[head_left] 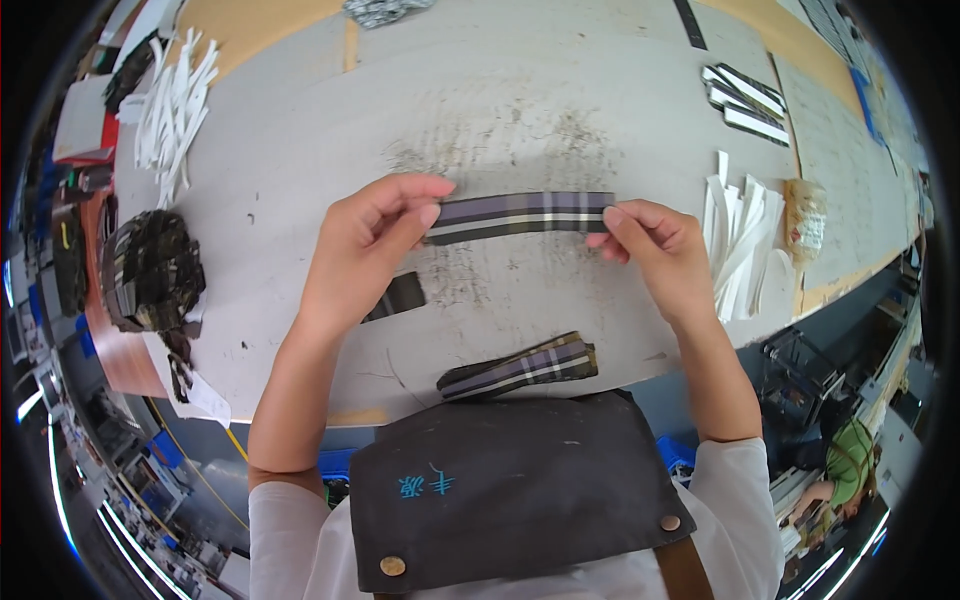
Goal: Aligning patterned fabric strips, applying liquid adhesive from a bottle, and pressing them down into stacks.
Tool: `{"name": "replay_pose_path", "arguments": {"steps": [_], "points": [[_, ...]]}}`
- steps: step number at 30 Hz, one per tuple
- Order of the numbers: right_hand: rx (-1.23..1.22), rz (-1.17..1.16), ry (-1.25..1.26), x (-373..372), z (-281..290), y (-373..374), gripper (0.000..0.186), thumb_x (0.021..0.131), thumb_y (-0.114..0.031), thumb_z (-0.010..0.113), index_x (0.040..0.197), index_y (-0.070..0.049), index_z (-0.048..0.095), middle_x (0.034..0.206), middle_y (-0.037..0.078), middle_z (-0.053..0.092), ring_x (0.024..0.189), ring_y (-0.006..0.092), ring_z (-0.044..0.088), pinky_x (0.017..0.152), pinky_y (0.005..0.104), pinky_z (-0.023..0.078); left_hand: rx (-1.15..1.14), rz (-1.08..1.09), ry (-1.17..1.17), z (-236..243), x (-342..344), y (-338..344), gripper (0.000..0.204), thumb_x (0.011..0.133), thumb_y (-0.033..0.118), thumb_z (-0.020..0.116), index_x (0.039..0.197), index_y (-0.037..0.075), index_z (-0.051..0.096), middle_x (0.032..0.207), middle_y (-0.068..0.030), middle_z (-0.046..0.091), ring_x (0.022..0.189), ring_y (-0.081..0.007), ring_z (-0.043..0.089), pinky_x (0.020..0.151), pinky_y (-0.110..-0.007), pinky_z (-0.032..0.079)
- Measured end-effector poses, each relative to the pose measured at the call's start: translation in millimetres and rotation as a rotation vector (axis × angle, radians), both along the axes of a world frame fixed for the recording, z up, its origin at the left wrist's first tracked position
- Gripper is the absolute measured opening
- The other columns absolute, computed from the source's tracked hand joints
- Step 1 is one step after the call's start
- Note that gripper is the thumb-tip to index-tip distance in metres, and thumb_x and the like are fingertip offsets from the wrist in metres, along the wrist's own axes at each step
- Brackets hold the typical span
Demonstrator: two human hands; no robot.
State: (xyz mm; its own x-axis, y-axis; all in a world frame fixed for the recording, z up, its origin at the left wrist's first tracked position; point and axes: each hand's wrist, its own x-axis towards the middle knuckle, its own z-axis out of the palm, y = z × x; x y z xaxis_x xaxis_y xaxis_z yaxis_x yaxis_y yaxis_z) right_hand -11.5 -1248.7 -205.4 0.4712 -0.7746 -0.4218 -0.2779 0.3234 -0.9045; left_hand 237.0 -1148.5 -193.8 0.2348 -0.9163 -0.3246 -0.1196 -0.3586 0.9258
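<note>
A plaid fabric strip (525, 213) in grey, black and white stretches level between my two hands, above the worn middle of the grey table. At its left end my left hand (375, 225) grips it, thumb on top and index finger lifted off. My right hand (655, 240) pinches the opposite end between thumb and fingers. Partly hidden by my left forearm lies a dark fabric piece (405, 295). Close to my body, a small stack of plaid strips (520, 368) rests by the table's near edge.
White strips lie in a bundle at the far left (172, 115) and in another at the right (740, 240). Beside the right bundle is a clear plastic-wrapped roll (805, 218). Dark-and-white pieces (745, 103) sit far right; a dark plaid fabric pile (152, 270) stands left.
</note>
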Motion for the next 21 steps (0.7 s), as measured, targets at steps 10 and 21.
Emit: {"name": "replay_pose_path", "arguments": {"steps": [10,21], "points": [[0.019,-0.003,0.058,19.6,-2.7,-19.6,0.017,0.092,-0.015,0.059,0.09,-0.001,0.069,0.076,0.006,0.069,0.062,0.0071,0.057,0.059,0.021,0.043,-0.019,0.093,0.033,-16.2,-2.3,-8.4,0.027,0.085,-0.002,0.063,0.112,0.0,0.061,0.082,0.0002,0.063,0.072,-0.0038,0.052,0.066,-0.018,0.044],[-0.56,0.061,0.248,48.0,-26.7,-76.4,0.02,0.083,-0.017,0.071,0.074,0.0,0.065,0.062,0.002,0.061,0.057,0.0067,0.054,0.054,0.0223,0.043,-0.123,0.061,-0.35,-25.8,21.5,-57.9,0.008,0.082,0.001,0.068,0.09,0.0,0.069,0.074,0.0001,0.064,0.066,-0.0042,0.054,0.061,-0.02,0.044]]}}
